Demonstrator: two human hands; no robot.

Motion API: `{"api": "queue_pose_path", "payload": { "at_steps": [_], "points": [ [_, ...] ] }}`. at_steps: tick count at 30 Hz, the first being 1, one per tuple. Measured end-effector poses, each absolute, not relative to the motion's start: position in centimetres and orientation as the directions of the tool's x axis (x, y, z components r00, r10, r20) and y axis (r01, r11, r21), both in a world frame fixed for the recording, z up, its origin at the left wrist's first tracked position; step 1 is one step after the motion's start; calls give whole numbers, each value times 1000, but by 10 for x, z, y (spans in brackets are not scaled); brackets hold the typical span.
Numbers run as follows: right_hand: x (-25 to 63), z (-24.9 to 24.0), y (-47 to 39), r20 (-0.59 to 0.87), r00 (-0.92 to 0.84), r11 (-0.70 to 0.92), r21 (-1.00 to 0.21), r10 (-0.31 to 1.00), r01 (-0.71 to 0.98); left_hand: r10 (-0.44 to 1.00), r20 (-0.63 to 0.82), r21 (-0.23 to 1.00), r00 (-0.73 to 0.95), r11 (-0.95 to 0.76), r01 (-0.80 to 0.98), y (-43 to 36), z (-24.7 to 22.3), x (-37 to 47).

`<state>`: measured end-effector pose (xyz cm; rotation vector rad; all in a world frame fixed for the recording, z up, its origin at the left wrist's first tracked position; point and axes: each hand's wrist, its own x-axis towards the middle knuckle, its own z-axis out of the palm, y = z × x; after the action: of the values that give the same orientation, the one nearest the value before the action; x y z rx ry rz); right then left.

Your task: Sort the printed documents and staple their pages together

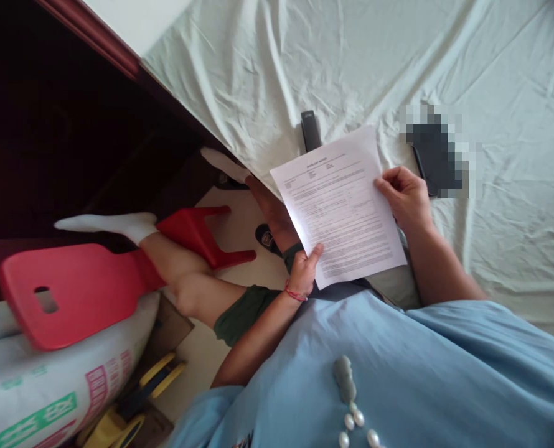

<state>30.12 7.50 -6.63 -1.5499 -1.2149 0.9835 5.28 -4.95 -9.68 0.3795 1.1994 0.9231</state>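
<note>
A printed sheet of paper [340, 214] is held up over my lap, its text side facing me. My left hand [304, 269], with a red string bracelet at the wrist, pinches the lower left edge, thumb on top. On the right edge, higher up, my right hand [405, 196] grips the paper between thumb and curled fingers. Just beyond the top edge of the sheet lies a black stapler-like object [310, 130], partly hidden by the paper. A dark, phone-like item [438, 160], blurred by pixelation, rests on the bed right of my right hand.
A bed with a wrinkled pale green sheet [505, 249] spreads across the right and far side. To the left stand a red plastic chair [81, 289] and a printed white sack [62, 379]. Yellow-and-black objects [160, 373] sit on the floor, near dark slippers [267, 238].
</note>
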Motion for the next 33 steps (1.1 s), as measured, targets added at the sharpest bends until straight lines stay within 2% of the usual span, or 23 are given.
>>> {"api": "queue_pose_path", "payload": {
  "at_steps": [4,11,16,21,25,30,33],
  "points": [
    [301,-57,72,38,217,-61,-899,975,435,771,-632,692,78,606,-393,-49,-95,54],
    [297,-45,67,176,133,38,-727,975,685,761,-638,672,121,626,-395,-48,-88,54],
    [295,-50,63,279,143,97,-695,949,712,759,-639,667,125,628,-402,-48,-88,54],
    [298,-42,66,400,50,247,-656,915,713,760,-635,669,141,632,-392,-48,-90,53],
    [302,-25,64,438,-125,407,-644,891,648,744,-650,654,153,651,-385,-48,-91,53],
    [299,9,50,234,-405,400,-827,884,396,752,-641,662,152,642,-388,-46,-89,53],
    [298,28,46,199,-670,371,-920,715,123,743,-653,671,147,657,-342,-46,-90,51]
  ]
}}
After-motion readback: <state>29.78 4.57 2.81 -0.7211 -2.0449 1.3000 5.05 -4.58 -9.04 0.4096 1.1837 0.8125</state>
